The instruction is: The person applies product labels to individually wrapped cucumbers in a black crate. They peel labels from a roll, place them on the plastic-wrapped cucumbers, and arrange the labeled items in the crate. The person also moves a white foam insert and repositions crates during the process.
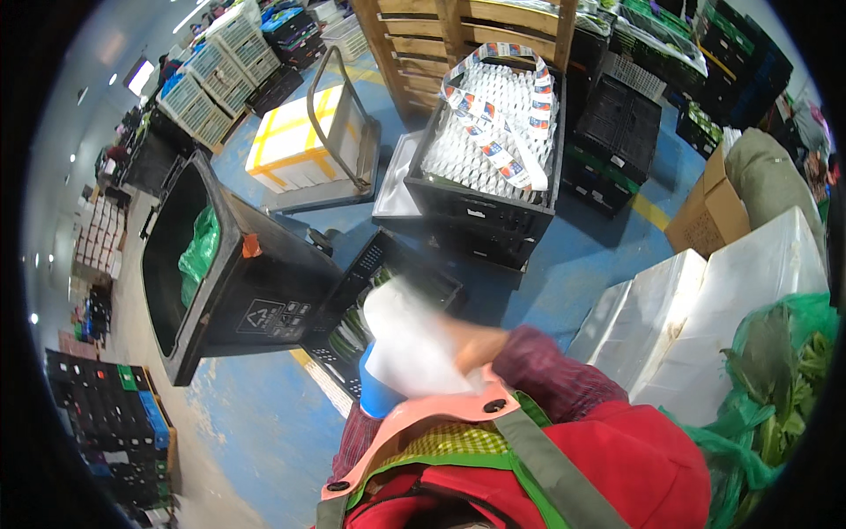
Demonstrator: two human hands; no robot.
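Observation:
A blurred white piece, which looks like a sheet or bag, is in front of my body. My right hand reaches in from a dark red sleeve and meets its right edge; motion smears the fingers. My left hand is hidden behind the white piece. Only a blue patch, perhaps a cuff or glove, shows at its lower left, above my left sleeve. Just beyond is a black perforated crate with green vegetables inside, partly covered by the white piece.
A black wheeled bin with a green bag stands left. Ahead, white foam netting and a printed strap top a black crate stack. A taped white box rests on a trolley. White foam boxes and green-bagged leafy vegetables are at right.

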